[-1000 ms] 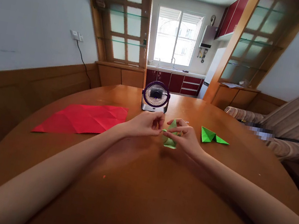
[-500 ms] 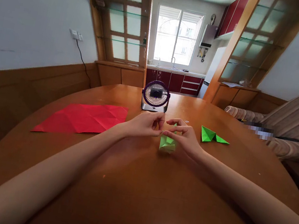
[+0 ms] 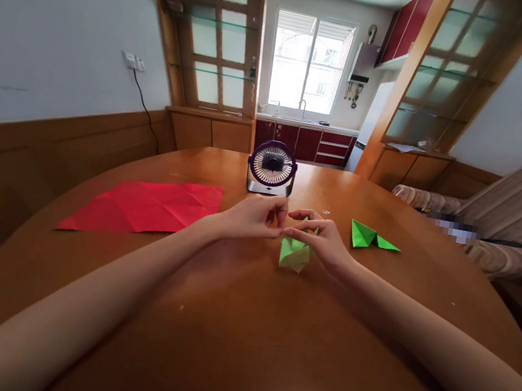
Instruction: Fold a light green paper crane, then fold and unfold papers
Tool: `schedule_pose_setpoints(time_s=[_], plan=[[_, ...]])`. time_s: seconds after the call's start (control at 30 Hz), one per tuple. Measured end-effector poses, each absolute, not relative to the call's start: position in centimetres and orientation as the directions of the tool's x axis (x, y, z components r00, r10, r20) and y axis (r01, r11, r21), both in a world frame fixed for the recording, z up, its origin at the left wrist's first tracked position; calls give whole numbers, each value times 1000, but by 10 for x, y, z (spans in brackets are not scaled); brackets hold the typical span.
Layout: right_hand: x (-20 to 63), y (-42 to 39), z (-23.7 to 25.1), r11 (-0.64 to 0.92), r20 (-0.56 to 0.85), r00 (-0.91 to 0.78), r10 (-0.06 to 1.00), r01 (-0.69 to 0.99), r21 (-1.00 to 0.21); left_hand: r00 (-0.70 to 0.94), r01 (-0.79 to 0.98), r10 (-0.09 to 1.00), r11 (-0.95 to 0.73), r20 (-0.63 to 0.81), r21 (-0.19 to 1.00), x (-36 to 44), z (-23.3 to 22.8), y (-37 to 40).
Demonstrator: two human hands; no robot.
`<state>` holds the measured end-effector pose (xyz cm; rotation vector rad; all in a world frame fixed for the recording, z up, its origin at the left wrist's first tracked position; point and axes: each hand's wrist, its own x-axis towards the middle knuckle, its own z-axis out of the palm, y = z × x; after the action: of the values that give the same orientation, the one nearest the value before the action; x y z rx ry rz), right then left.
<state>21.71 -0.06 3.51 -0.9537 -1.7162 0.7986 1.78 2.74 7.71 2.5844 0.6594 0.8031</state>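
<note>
A small piece of folded green paper [image 3: 295,255] is held up over the middle of the table, between my two hands. My left hand [image 3: 257,216] is closed in a pinch at the paper's upper left corner, and its fingertips hide that corner. From the other side my right hand [image 3: 321,238] grips the same paper, its thumb reaching to the left fingertips and its fingers bent over the top. Part of the paper is covered by the right fingers. Off to the right lies another folded green paper piece [image 3: 362,236] with pointed ends.
Creased red paper [image 3: 152,207] lies on the left of the brown wooden table [image 3: 235,339]. A small dark purple fan [image 3: 273,165] stands just beyond my hands. A striped armchair [image 3: 516,207] is at the right, beyond the table edge.
The lower part of the green paper has swung slightly down and right, showing a different face. Both hands have kept nearly the same place.
</note>
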Motion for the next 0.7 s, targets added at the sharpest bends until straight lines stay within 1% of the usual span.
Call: schedule_pose_setpoints(time_s=[0.1,0.23,0.37,0.43,0.57,0.63,0.7], plan=[[218,0,34,484,445,-203,872,228,-845,734,328,529,-825,426,459,20,76,26],[216,-2,34,513,483,-173,858,269,-815,721,338,541,-820,433,461,20,77,26],[217,0,40,501,462,-195,865,272,-822,698,361,566,-807,439,467,16,80,29],[221,4,44,469,437,-179,881,223,-854,692,362,567,-808,447,464,15,80,30],[234,16,52,320,317,-137,938,2,-947,694,372,559,-818,454,439,13,79,33],[240,19,55,270,262,-172,950,25,-963,696,377,561,-817,449,436,13,78,34],[243,18,58,235,197,-246,949,138,-962,695,379,568,-811,441,446,13,77,36]])
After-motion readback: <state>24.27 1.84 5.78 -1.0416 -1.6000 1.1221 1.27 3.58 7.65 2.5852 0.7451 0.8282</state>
